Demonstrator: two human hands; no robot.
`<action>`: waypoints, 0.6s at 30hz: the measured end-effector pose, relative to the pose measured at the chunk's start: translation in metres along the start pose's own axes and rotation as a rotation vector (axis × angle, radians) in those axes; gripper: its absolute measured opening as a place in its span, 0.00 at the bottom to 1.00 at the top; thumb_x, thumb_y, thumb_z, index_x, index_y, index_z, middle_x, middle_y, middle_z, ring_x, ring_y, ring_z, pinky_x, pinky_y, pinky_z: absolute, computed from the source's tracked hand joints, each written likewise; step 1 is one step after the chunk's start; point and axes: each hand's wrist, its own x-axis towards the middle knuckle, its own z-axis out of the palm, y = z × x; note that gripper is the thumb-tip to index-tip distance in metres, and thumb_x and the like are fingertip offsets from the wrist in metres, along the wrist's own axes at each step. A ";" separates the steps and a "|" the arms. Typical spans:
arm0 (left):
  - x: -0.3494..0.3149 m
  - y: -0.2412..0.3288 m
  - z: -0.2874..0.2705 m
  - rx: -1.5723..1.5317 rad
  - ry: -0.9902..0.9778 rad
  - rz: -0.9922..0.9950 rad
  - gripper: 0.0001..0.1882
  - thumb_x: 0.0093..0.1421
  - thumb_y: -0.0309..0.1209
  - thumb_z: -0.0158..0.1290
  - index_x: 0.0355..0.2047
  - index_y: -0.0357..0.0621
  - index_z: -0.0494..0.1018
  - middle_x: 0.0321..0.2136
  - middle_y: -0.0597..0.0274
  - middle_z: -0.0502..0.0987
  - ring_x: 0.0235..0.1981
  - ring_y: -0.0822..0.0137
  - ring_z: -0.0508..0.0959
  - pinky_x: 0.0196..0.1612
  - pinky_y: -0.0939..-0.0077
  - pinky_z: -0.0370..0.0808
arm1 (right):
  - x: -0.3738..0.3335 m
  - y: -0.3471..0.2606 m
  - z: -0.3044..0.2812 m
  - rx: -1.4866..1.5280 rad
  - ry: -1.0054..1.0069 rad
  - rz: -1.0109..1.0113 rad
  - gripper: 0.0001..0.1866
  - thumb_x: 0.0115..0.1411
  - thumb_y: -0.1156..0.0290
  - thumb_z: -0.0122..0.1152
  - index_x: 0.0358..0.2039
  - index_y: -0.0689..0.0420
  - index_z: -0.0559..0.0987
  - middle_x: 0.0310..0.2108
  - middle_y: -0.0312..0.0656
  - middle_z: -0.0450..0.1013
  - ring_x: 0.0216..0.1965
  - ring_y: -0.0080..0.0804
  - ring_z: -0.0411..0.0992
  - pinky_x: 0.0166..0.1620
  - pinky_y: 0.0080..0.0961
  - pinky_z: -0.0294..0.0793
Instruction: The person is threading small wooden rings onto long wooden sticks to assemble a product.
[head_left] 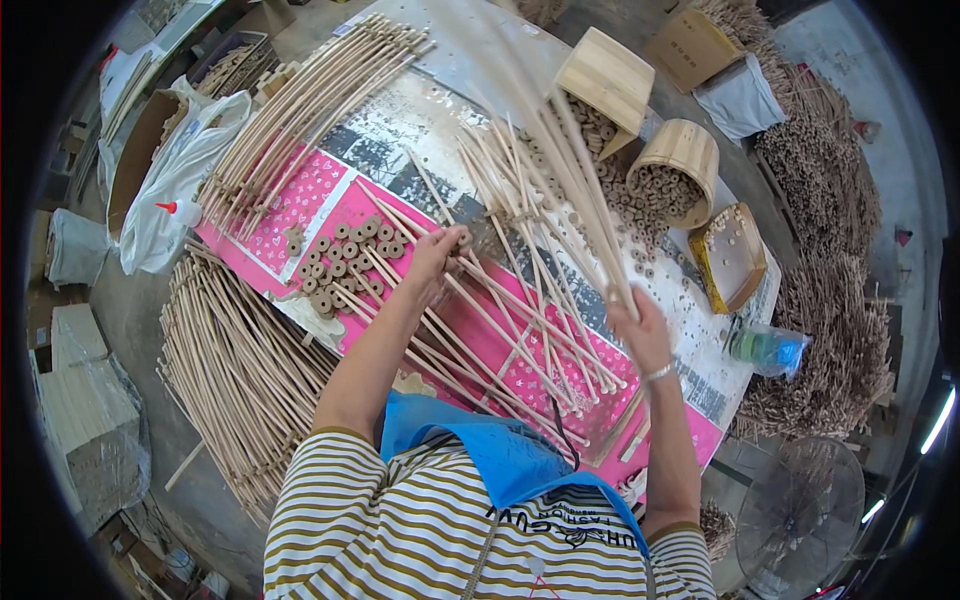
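Note:
My right hand is closed round the lower ends of a bundle of thin wooden rods, which rise away from me and are smeared by motion. My left hand is closed over the middle of the table, pinching a small round wooden ring at its fingertips. Beneath it, loose wooden rods lie slantwise across a pink patterned sheet. To the left of that hand, several brown wooden rings are heaped. More rods lie crosswise beyond my hands.
Tipped wooden buckets spill rings at the far right, beside a yellow-sided tray and a plastic bottle. Finished-looking rods line the far left, near a red-capped glue bottle. Stacked rods stand left; a fan is right.

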 end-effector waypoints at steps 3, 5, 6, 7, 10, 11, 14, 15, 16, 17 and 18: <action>0.009 0.014 -0.009 -0.032 0.180 0.125 0.11 0.64 0.36 0.52 0.38 0.40 0.76 0.27 0.66 0.77 0.23 0.77 0.74 0.20 0.87 0.68 | -0.047 0.017 0.023 0.157 -0.142 0.241 0.10 0.61 0.69 0.59 0.41 0.60 0.75 0.22 0.31 0.69 0.21 0.17 0.66 0.25 0.15 0.65; 0.010 0.022 -0.013 -0.042 0.182 0.148 0.11 0.63 0.35 0.53 0.38 0.40 0.76 0.29 0.64 0.78 0.26 0.76 0.76 0.18 0.86 0.66 | -0.070 0.028 0.035 0.272 -0.153 0.352 0.10 0.62 0.70 0.58 0.41 0.61 0.75 0.22 0.32 0.69 0.21 0.18 0.67 0.24 0.15 0.66; 0.011 0.023 -0.021 -0.012 0.219 0.200 0.11 0.63 0.34 0.53 0.38 0.40 0.76 0.30 0.64 0.78 0.28 0.76 0.77 0.18 0.86 0.64 | -0.080 0.025 0.042 0.311 -0.134 0.418 0.09 0.62 0.70 0.58 0.40 0.61 0.75 0.22 0.33 0.70 0.21 0.18 0.67 0.24 0.16 0.66; 0.011 0.026 -0.021 0.019 0.248 0.249 0.11 0.63 0.34 0.53 0.39 0.39 0.76 0.30 0.64 0.78 0.29 0.76 0.77 0.18 0.87 0.63 | -0.087 0.033 0.044 0.391 -0.161 0.413 0.08 0.62 0.71 0.58 0.38 0.61 0.75 0.22 0.33 0.70 0.21 0.19 0.67 0.24 0.15 0.66; 0.014 0.029 -0.019 -0.008 0.282 0.312 0.10 0.63 0.32 0.52 0.39 0.39 0.75 0.30 0.63 0.79 0.29 0.77 0.76 0.18 0.87 0.60 | -0.105 0.039 0.046 0.379 -0.167 0.461 0.07 0.62 0.70 0.58 0.36 0.61 0.74 0.22 0.34 0.70 0.21 0.18 0.67 0.24 0.13 0.65; 0.015 0.030 -0.020 0.009 0.290 0.331 0.09 0.63 0.32 0.52 0.39 0.39 0.75 0.30 0.63 0.79 0.29 0.78 0.75 0.18 0.87 0.59 | -0.110 0.042 0.046 0.380 -0.164 0.461 0.07 0.62 0.70 0.58 0.36 0.61 0.74 0.22 0.34 0.70 0.21 0.18 0.67 0.24 0.13 0.65; 0.020 0.028 -0.030 -0.003 0.302 0.343 0.09 0.63 0.31 0.52 0.38 0.39 0.74 0.29 0.62 0.78 0.26 0.78 0.74 0.18 0.86 0.59 | -0.122 0.049 0.046 0.351 -0.211 0.479 0.08 0.61 0.68 0.59 0.34 0.60 0.74 0.21 0.33 0.70 0.20 0.17 0.66 0.23 0.13 0.64; 0.021 0.028 -0.031 -0.011 0.315 0.345 0.09 0.63 0.31 0.52 0.38 0.39 0.74 0.29 0.62 0.78 0.25 0.78 0.74 0.18 0.86 0.59 | -0.125 0.050 0.045 0.351 -0.210 0.479 0.08 0.61 0.68 0.59 0.34 0.60 0.74 0.21 0.33 0.70 0.20 0.17 0.66 0.23 0.13 0.64; 0.023 0.028 -0.030 -0.011 0.315 0.345 0.09 0.63 0.31 0.52 0.38 0.39 0.74 0.29 0.62 0.78 0.25 0.78 0.74 0.18 0.86 0.59 | -0.129 0.051 0.045 0.349 -0.202 0.498 0.08 0.61 0.67 0.59 0.33 0.60 0.74 0.21 0.33 0.70 0.20 0.17 0.66 0.23 0.13 0.64; 0.025 0.028 -0.030 -0.014 0.343 0.364 0.09 0.63 0.31 0.52 0.38 0.39 0.74 0.29 0.62 0.78 0.24 0.78 0.73 0.18 0.86 0.59 | -0.132 0.051 0.045 0.346 -0.194 0.518 0.09 0.61 0.67 0.59 0.33 0.59 0.74 0.21 0.33 0.69 0.20 0.17 0.65 0.23 0.14 0.64; 0.026 0.028 -0.030 -0.016 0.370 0.381 0.09 0.63 0.31 0.52 0.38 0.39 0.74 0.28 0.62 0.78 0.22 0.79 0.72 0.17 0.86 0.59 | -0.135 0.053 0.044 0.346 -0.193 0.519 0.09 0.61 0.67 0.59 0.33 0.59 0.74 0.21 0.33 0.69 0.20 0.17 0.65 0.23 0.14 0.64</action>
